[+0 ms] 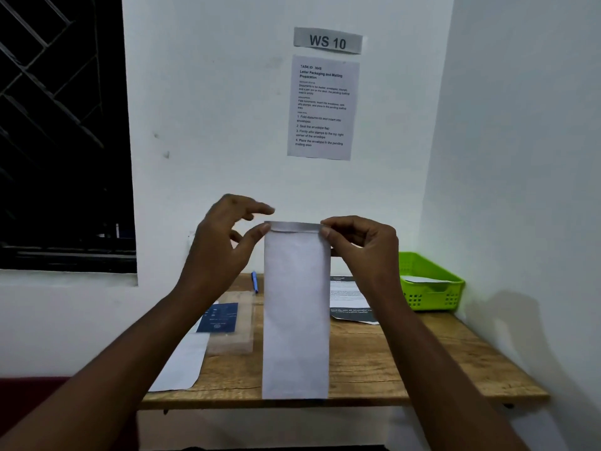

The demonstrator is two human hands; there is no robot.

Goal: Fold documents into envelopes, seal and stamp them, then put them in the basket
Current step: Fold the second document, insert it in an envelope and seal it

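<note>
Wooden desk, upright envelope, top corners pinched by left hand and right hand fingers

Quick count from what's visible: two hands up, left hand and right hand. One long white envelope held upright. One green basket with one envelope in it. One blue pen. One clear packet. One printed document. Two wall notices, WS 10 sign and instruction sheet.
</note>
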